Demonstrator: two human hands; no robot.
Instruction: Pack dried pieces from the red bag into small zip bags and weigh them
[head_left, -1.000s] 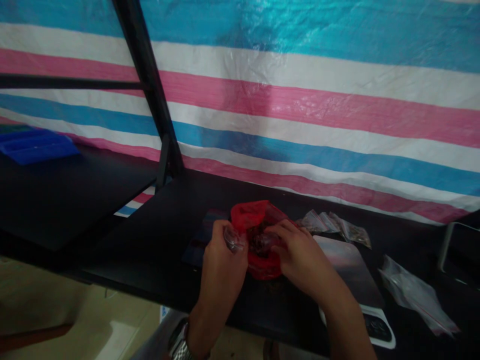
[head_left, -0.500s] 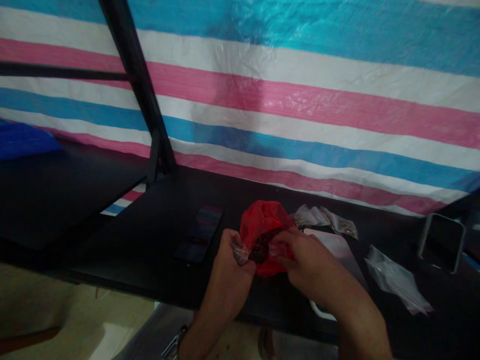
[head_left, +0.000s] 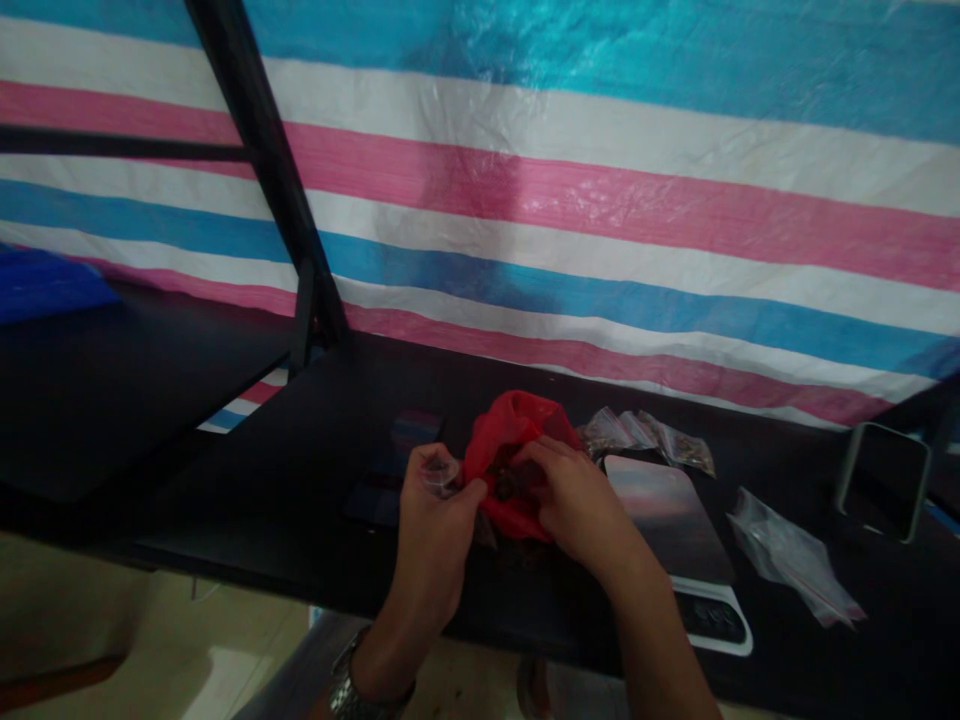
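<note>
Head camera: Two bare hands work at a red plastic bag point(head_left: 517, 415) that sits open near the middle of a black worktop point(head_left: 247, 510), dark pieces point(head_left: 506, 484) showing in its mouth. The left hand point(head_left: 436, 525) is clamped on a small clear bag point(head_left: 441, 478), thumb and fingers closed around the plastic just beside the red bag's left edge. The right hand point(head_left: 576, 497) reaches in from the other side, its fingertips inside the opening among the dark pieces; whether they are pinched together or apart, one cannot tell. A metal-banded wristwatch point(head_left: 346, 690) circles the left wrist.

Close to the left hand, a dark phone point(head_left: 373, 500) lies flat, partly hidden. To the right of the red bag, a scale point(head_left: 667, 515) with a white base rests near the right forearm, and behind it lie several small filled zip bags point(head_left: 651, 437) in a row. Farther right, flat clear bags point(head_left: 795, 560) lie in a loose stack, near a second phone point(head_left: 885, 485) propped upright. A striped plastic sheet point(head_left: 570, 190) in blue, white and pink hangs behind.
</note>
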